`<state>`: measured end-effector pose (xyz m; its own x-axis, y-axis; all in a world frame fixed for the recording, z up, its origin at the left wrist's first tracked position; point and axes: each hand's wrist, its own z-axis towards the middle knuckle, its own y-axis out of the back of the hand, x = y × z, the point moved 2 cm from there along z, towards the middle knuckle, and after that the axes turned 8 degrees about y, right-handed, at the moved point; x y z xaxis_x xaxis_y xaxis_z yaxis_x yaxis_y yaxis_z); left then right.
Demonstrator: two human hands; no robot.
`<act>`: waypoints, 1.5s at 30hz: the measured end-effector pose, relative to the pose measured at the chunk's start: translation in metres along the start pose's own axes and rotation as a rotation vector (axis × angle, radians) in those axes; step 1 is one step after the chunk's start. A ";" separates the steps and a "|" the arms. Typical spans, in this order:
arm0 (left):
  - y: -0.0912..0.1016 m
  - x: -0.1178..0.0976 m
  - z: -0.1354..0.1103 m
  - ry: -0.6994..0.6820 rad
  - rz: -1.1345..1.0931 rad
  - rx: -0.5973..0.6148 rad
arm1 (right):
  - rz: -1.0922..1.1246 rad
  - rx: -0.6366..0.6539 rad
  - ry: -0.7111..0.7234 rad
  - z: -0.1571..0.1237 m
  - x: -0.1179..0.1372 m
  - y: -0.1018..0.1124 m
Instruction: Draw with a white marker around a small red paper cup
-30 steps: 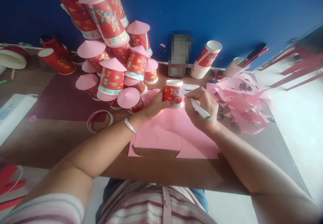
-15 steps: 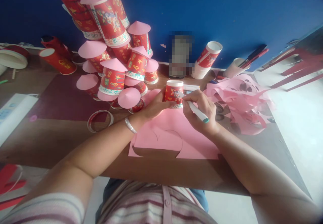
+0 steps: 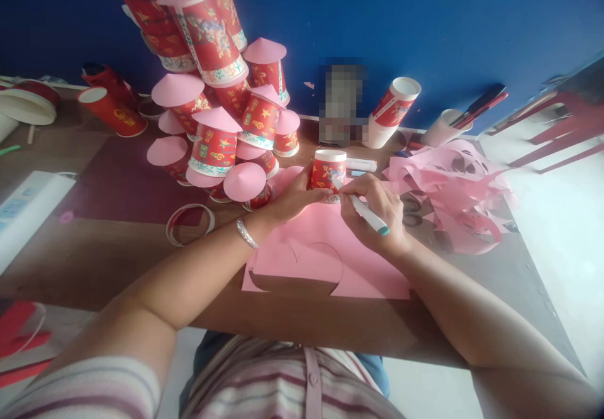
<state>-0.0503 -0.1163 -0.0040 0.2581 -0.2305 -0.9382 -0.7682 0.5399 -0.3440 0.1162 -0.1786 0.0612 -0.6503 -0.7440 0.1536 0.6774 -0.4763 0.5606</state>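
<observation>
Over pink paper (image 3: 372, 262), a cylindrical red paper cup (image 3: 326, 170) is clamped by the left hand (image 3: 300, 199), seemingly steadied for a slim white marker (image 3: 370, 216) pinched by the right hand's fingers (image 3: 362, 184).

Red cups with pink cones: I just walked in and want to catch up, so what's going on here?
A person's left hand holds a red cup while the right hand holds a white marker, its tip at the cup's printed side. A pink paper sheet lies below the hands. Cone-topped cups stand to the left; pink offcuts lie heaped to the right.
</observation>
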 end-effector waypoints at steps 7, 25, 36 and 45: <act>0.000 -0.001 0.000 0.021 0.011 -0.015 | -0.064 -0.016 0.019 -0.002 0.002 -0.003; -0.010 -0.013 -0.004 0.006 0.025 0.007 | 0.004 -0.078 0.040 0.004 -0.004 0.005; -0.010 -0.011 -0.004 -0.002 0.044 -0.001 | -0.030 -0.050 0.009 0.004 -0.009 0.006; -0.010 -0.012 -0.005 0.028 0.049 0.008 | -0.012 -0.045 -0.006 0.002 -0.006 0.002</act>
<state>-0.0484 -0.1227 0.0110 0.2033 -0.2263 -0.9526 -0.7751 0.5573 -0.2978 0.1211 -0.1741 0.0633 -0.6607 -0.7351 0.1522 0.6842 -0.5062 0.5250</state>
